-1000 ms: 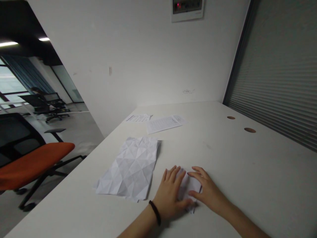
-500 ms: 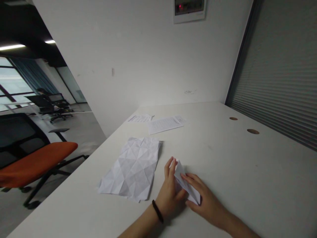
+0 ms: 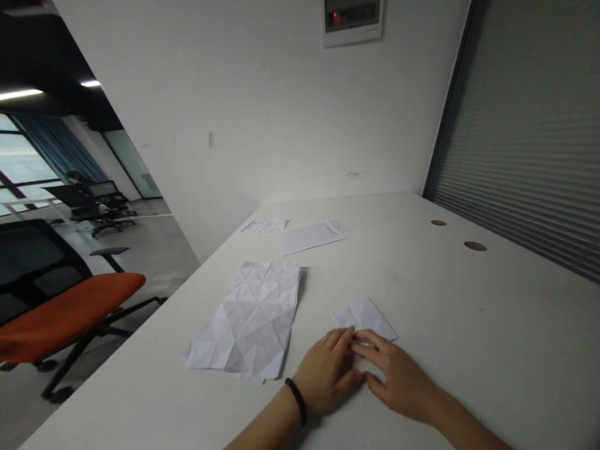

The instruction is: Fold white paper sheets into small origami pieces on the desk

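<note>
A small folded white paper (image 3: 364,319) lies flat on the white table (image 3: 469,325) just beyond my fingers. My left hand (image 3: 327,377), with a black band at the wrist, rests on its near edge with fingers together and pressed down. Beside it, my right hand (image 3: 394,375) touches the left one, its fingers laid flat on the near part of the same paper. Left of my hands lies a stack of creased white sheets (image 3: 250,319).
Printed sheets (image 3: 310,234) lie further back near the wall. Two round cable holes (image 3: 475,246) sit at the right, by a ribbed shutter. An orange office chair (image 3: 65,312) stands off the table's left edge. A wall panel (image 3: 352,19) hangs above.
The folded paper, flat under both hands a second ago, was lifted on edge half a second ago; now it lies flat and unfolded wider, with both hands drawn back to its near edge.
</note>
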The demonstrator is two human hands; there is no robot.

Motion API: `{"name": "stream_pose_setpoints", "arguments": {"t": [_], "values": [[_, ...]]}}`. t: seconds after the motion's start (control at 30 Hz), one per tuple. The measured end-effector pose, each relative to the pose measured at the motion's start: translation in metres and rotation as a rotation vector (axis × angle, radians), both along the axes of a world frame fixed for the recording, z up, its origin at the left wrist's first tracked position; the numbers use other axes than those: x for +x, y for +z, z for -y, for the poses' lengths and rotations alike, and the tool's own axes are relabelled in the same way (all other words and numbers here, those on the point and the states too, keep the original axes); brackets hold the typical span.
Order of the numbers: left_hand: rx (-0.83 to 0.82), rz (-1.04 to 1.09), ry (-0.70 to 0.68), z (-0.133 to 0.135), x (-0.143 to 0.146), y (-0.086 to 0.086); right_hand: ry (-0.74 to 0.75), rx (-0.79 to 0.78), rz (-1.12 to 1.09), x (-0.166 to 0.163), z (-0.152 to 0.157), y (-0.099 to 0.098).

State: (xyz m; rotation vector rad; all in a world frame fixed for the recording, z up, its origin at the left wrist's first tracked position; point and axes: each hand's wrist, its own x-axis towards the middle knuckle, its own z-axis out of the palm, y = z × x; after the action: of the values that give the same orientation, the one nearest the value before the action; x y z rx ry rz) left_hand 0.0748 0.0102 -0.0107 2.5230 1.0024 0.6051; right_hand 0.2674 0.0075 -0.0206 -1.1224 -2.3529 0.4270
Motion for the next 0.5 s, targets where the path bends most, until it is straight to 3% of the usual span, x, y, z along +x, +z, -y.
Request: {"name": "stream_pose_setpoints", "arguments": {"t": [0.17,0.33,0.5], "values": [[-0.003,-0.067,0.095,-0.003,-0.001,-0.005,-0.125,0.06,-0.119,0.011,-0.013,0.001],[-0.044,-0.083,0.106,-0.002,0.0,0.0,-0.005,-0.075,-0.015,0.015,-0.012,0.004],[-0.088,-0.022,0.092,0.001,0.002,0.001,0.011,-0.156,-0.024,0.011,-0.006,0.009]]}}
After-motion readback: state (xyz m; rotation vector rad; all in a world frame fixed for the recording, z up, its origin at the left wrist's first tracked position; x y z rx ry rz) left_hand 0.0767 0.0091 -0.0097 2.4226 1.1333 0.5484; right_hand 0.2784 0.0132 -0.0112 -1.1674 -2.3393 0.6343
